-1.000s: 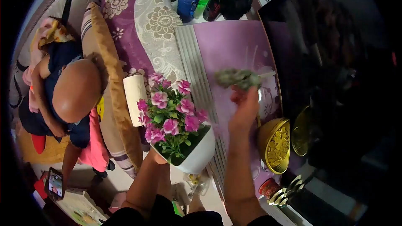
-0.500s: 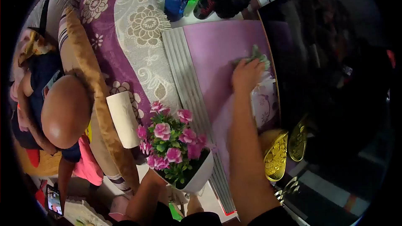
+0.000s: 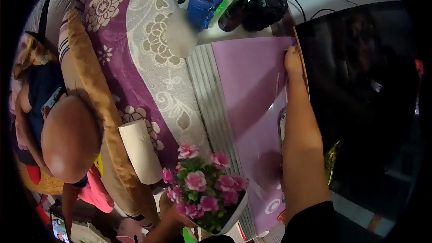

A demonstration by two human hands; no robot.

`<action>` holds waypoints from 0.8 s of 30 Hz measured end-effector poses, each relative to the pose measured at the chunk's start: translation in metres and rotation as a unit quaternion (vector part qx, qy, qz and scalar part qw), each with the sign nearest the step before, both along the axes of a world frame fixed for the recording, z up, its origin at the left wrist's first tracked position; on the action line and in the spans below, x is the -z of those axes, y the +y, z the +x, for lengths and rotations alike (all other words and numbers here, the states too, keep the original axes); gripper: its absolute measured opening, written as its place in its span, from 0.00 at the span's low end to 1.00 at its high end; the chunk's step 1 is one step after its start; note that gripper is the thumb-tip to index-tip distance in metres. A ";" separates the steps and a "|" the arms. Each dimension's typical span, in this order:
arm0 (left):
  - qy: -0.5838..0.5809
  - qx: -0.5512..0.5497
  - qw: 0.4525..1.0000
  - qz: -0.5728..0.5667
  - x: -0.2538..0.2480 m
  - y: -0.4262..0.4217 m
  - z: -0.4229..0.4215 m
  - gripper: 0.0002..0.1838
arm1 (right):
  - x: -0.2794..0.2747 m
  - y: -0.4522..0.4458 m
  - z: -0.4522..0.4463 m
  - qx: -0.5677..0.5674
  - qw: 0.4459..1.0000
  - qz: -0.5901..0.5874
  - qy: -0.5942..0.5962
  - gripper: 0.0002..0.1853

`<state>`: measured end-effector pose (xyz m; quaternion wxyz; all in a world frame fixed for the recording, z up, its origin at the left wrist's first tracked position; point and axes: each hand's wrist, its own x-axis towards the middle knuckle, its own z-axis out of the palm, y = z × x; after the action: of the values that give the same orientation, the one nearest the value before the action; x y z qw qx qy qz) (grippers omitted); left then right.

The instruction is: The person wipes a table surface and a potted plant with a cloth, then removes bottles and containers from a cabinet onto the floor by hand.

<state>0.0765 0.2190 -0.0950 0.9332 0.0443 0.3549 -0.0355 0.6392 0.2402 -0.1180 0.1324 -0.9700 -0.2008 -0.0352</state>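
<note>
My left hand (image 3: 182, 218) holds a white pot (image 3: 234, 218) of pink artificial flowers (image 3: 197, 182) from below and the left, its fingers mostly hidden by the pot. My right hand (image 3: 293, 59) is at the far right edge of the purple table cover (image 3: 252, 85), beside the dark screen. Its fingers are bent, and the cloth seen in it earlier cannot be made out now. A striped grey border (image 3: 216, 103) runs along the cover's left side.
A paper roll (image 3: 140, 152) stands out against the patterned sofa cover (image 3: 162, 85). A blue jug (image 3: 207, 0) and dark bottles (image 3: 252, 9) are at the back. The black screen (image 3: 360, 99) fills the right. At left, another person (image 3: 71, 139) sits with a phone (image 3: 58, 228).
My right hand, earlier on a greenish cloth mid-table, has moved up to the cover's far right corner. The flower pot has come lower in view. The camera view has shifted.
</note>
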 end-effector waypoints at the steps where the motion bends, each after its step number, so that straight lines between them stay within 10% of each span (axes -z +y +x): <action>1: 0.003 0.004 1.000 -0.003 0.000 -0.001 -0.002 0.48 | 0.001 0.006 -0.002 -0.010 1.000 -0.016 0.012 0.28; 5: -0.002 0.017 1.000 -0.011 -0.004 -0.004 -0.004 0.48 | 0.005 0.007 -0.008 -0.163 0.955 -0.229 -0.091 0.26; 7: -0.010 0.010 1.000 -0.006 -0.005 0.000 0.004 0.48 | 0.006 0.028 -0.048 -0.164 0.967 -0.041 -0.191 0.26; 18: -0.016 -0.139 0.988 -0.071 -0.049 0.062 0.064 0.49 | -0.032 0.043 -0.240 -0.295 0.951 0.085 -0.046 0.30; 20: -0.213 -0.120 0.898 0.366 -0.080 0.055 0.089 0.34 | -0.036 0.020 -0.262 -0.303 0.949 0.084 -0.036 0.30; 21: -0.109 -0.139 0.934 0.311 -0.095 0.054 0.100 0.54 | -0.029 0.005 -0.268 -0.310 0.946 0.086 -0.037 0.30; 24: -0.118 -0.156 0.921 0.337 -0.103 0.059 0.135 0.44 | -0.054 -0.052 -0.305 -0.247 0.953 0.147 0.094 0.31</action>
<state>0.2112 0.2781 0.0084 0.8919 0.3041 0.2356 0.2377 0.3342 0.1885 -0.0644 0.2964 -0.8589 -0.4133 0.0604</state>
